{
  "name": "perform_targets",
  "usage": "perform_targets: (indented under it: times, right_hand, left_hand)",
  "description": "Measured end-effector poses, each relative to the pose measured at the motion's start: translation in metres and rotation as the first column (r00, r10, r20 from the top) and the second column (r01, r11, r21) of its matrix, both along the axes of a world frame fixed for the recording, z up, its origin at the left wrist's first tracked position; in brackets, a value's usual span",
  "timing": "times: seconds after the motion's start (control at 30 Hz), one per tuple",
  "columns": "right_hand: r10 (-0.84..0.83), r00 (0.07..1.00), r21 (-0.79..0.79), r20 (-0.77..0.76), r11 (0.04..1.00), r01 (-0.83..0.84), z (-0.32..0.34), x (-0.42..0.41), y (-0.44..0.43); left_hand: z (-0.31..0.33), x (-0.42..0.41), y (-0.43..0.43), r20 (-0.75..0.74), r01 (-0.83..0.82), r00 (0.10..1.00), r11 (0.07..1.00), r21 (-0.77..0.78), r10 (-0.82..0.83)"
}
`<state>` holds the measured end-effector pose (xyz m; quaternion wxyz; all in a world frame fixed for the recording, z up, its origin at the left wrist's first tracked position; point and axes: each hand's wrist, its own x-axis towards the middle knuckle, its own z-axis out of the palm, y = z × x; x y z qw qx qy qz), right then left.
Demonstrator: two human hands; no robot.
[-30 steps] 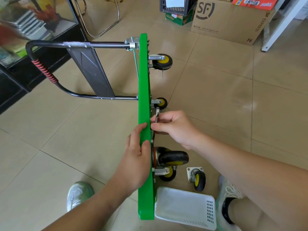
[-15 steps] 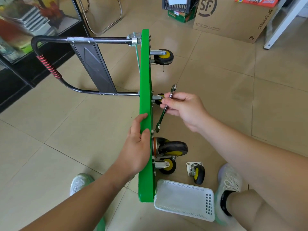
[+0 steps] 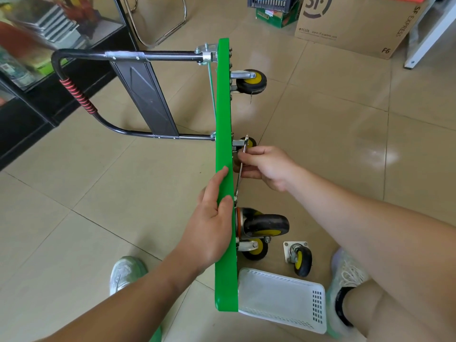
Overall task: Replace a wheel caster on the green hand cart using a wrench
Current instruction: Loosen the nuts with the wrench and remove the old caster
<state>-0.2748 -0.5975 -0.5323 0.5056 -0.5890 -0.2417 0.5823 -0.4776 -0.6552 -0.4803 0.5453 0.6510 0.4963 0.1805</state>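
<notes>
The green hand cart (image 3: 223, 114) stands on its long edge, wheels pointing right and black handle (image 3: 74, 92) folded out to the left. My left hand (image 3: 212, 225) grips the upper edge of the green deck. My right hand (image 3: 265, 169) pinches a slim metal wrench (image 3: 240, 169) held close along the cart's underside, its lower end near the mounting plate of the big black caster (image 3: 267, 224). A smaller yellow-hubbed caster (image 3: 254, 249) sits just under that one. A loose caster (image 3: 299, 259) lies on the floor beside the cart.
A white perforated basket (image 3: 281, 301) lies against the cart's near end. Two more mounted casters (image 3: 250, 81) show further along the deck. My shoes (image 3: 125, 274) flank the cart. A cardboard box (image 3: 350, 23) and a chair frame (image 3: 158, 33) stand beyond; a glass cabinet (image 3: 37, 58) is on the left.
My right hand had lifted the wrench up and away from the deck, and has now brought it back down against the cart's underside. My left hand has kept its grip on the deck.
</notes>
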Motion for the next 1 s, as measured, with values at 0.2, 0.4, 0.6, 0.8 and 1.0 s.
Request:
perform_targets:
  times: [0.2,0.4,0.6,0.8,1.0]
  right_hand:
    - [0.021,0.998,-0.056,-0.067,0.998,-0.025,-0.014,0.0,0.01]
    - [0.049,0.993,-0.029,-0.106,0.998,-0.053,-0.016,0.002,0.009]
    - [0.081,0.979,-0.063,0.185,0.996,-0.071,-0.022,-0.001,0.014]
    - [0.07,0.998,-0.088,0.001,0.994,-0.07,-0.022,0.001,0.014]
    - [0.072,0.997,-0.091,0.041,0.994,-0.068,-0.019,0.0,0.016]
  left_hand:
    - [0.001,-0.001,0.001,-0.003,0.005,1.0,1.0,-0.007,-0.005]
    - [0.0,-0.002,0.001,-0.004,0.006,1.0,1.0,-0.009,-0.006]
    - [0.001,0.0,0.001,-0.018,-0.001,1.0,1.0,0.008,0.001]
    - [0.002,0.0,0.001,-0.013,-0.003,1.0,1.0,0.016,0.004]
    - [0.001,-0.001,0.002,-0.018,0.02,1.0,0.999,0.038,-0.019]
